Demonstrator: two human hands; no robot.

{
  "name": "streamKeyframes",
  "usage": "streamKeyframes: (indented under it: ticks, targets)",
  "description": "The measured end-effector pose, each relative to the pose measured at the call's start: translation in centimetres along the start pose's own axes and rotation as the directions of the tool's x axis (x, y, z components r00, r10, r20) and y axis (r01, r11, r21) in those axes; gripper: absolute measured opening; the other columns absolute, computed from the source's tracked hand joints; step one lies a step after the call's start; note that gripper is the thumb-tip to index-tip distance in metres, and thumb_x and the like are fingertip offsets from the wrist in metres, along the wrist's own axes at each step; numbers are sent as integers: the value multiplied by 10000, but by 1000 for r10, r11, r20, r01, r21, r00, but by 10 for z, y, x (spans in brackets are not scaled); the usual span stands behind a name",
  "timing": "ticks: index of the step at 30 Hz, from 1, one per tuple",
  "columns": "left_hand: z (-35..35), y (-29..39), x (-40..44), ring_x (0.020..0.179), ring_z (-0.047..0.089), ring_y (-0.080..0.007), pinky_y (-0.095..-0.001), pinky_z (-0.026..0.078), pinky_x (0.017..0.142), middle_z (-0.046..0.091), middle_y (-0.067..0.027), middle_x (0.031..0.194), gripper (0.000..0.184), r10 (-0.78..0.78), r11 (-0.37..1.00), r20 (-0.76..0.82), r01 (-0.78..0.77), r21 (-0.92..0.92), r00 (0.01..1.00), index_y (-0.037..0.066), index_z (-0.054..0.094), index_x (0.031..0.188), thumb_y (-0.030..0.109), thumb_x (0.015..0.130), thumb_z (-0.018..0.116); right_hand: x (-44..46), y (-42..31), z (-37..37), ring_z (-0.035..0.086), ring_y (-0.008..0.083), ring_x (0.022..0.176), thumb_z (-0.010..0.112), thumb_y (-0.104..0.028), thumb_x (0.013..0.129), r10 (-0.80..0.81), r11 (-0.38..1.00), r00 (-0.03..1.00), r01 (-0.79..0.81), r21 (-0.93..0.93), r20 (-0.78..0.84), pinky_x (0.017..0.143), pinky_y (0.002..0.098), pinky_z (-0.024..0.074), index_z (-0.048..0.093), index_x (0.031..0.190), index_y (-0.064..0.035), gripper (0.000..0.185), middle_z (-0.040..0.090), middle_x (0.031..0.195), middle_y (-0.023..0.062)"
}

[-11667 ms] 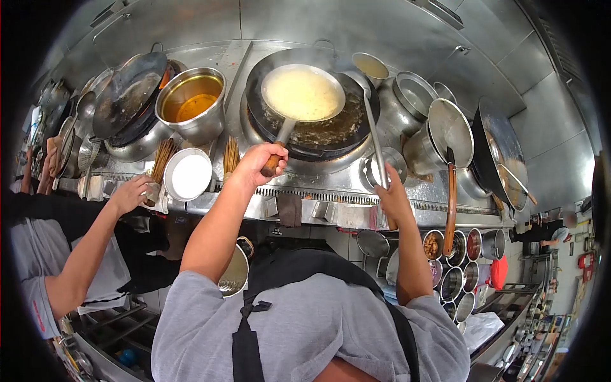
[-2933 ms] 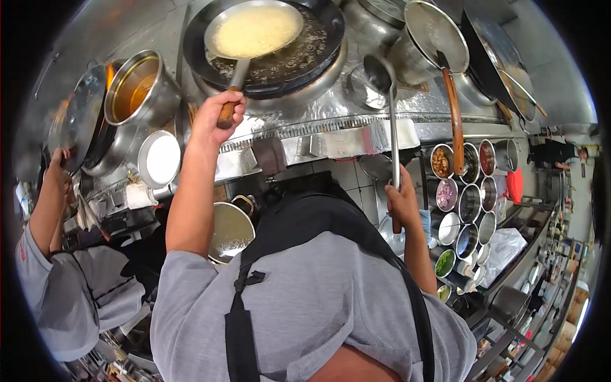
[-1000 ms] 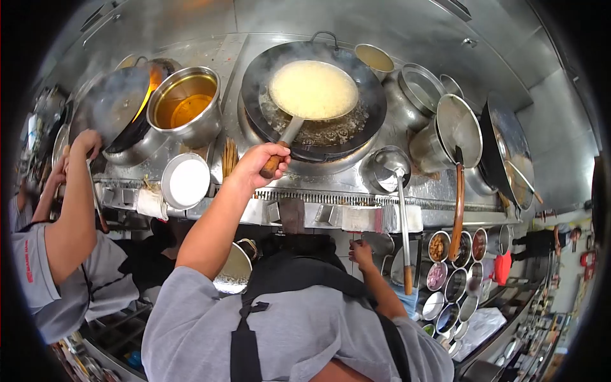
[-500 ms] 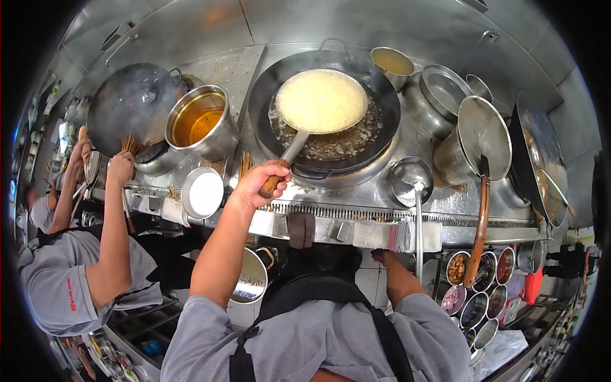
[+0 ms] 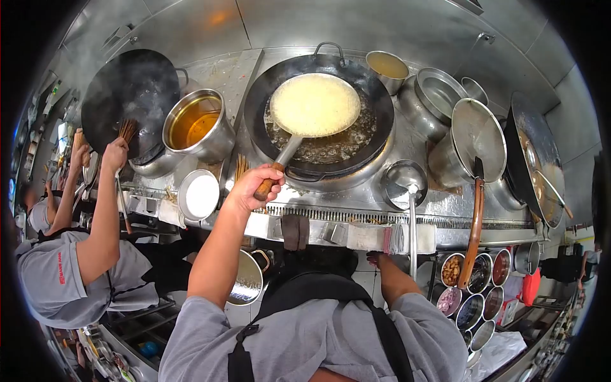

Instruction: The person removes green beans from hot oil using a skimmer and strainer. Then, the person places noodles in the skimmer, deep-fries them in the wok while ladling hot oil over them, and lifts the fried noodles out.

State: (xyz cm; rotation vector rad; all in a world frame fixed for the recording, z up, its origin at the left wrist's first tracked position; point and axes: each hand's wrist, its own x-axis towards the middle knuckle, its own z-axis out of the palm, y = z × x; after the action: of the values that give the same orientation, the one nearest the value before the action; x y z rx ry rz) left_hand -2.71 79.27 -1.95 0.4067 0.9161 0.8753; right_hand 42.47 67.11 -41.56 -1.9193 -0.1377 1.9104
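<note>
My left hand [image 5: 259,186] is closed around the wooden handle of a round strainer [image 5: 291,150]. Its bowl is covered by a pale yellow, frothy layer [image 5: 315,104] whose kind I cannot make out. The strainer is held over a large black wok [image 5: 256,111], where dark, bubbling liquid [image 5: 328,151] shows below it. My right hand [image 5: 375,258] hangs low by the counter's front edge, near folded cloths [image 5: 366,237]. It is dark and small there, and its fingers cannot be made out.
A metal ladle [image 5: 407,183] rests on the steel counter, right of the wok. Farther right stand a pot with a strainer [image 5: 478,134] and a tilted wok [image 5: 534,159]. Left are an oil pot [image 5: 196,126], a white-filled bowl [image 5: 198,195], and a co-worker with a bamboo brush [image 5: 128,130] at a steaming wok [image 5: 130,83].
The whole view has shifted slightly. My left hand still holds the strainer over the wok. The co-worker's wok is tilted more upright, and the brush in it has moved.
</note>
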Motion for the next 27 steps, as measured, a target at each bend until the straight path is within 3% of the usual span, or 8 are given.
streamKeyframes:
  ticks: [6, 27]
  targets:
    - [3, 1, -1, 533, 538, -150, -240, 409, 392, 577, -98, 714, 122, 10, 1000, -25, -11, -18, 1000, 17, 540, 867, 30, 791, 635, 2, -2, 0, 663, 305, 805, 481, -144, 948, 6, 1000, 1000, -6, -27, 8, 629, 406, 526, 570, 1181, -32, 274, 668, 1106, 147]
    - [0, 0, -1, 536, 555, -148, -234, 429, 400, 583, -93, 716, 140, 15, 1000, -23, -15, -5, 1000, 21, 525, 864, 8, 772, 630, 11, 3, -6, 668, 306, 815, 451, -140, 955, 44, 993, 998, -39, -107, 41, 627, 411, 524, 571, 1192, -42, 283, 668, 1135, 141]
